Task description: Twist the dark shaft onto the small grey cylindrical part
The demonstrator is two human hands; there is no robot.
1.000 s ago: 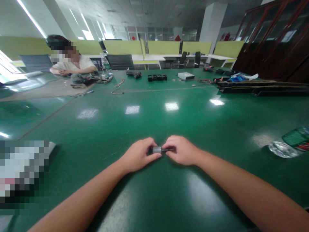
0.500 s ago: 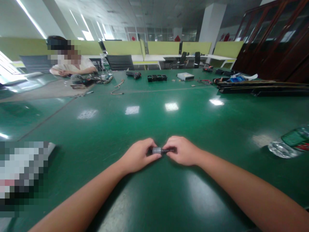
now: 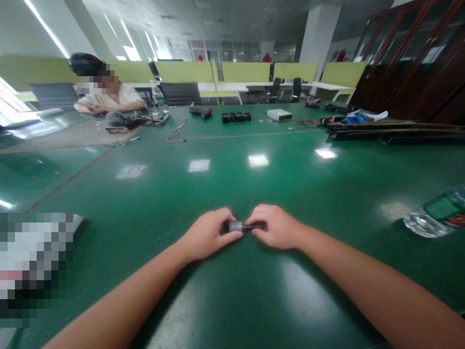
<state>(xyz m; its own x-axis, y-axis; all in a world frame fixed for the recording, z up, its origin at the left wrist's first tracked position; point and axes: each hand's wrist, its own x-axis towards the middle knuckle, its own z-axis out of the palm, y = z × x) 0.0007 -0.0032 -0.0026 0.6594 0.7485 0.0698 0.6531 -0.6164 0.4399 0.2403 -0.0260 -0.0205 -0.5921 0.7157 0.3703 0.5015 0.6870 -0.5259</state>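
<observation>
Evidently the small cylindrical part (image 3: pixel 236 226) is held low over the green tabletop (image 3: pixel 232 295), well to the left of the clear bottle (image 3: pixel 441 211); whether it touches the surface is hard to tell. Its long axis runs side to side, about level, with the dark ridged shaft (image 3: pixel 252 226) pointing in the bottle's general direction and the grey barrel at the end farther from it. The left hand (image 3: pixel 207 235), on the side away from the bottle, is nearly closed, thumb and fingers pinching the barrel. The right hand (image 3: pixel 274 227), between the part and the bottle, is curled just as small, its fingertips about the shaft; its far tip is hidden. By its look, the part should be light, stiff and fairly sturdy, though the smooth barrel may slip or roll under dry fingers. The barrel's middle seems the best place for a firm hold, while the ridged shaft probably offers more bite to a fingertip pinch.
</observation>
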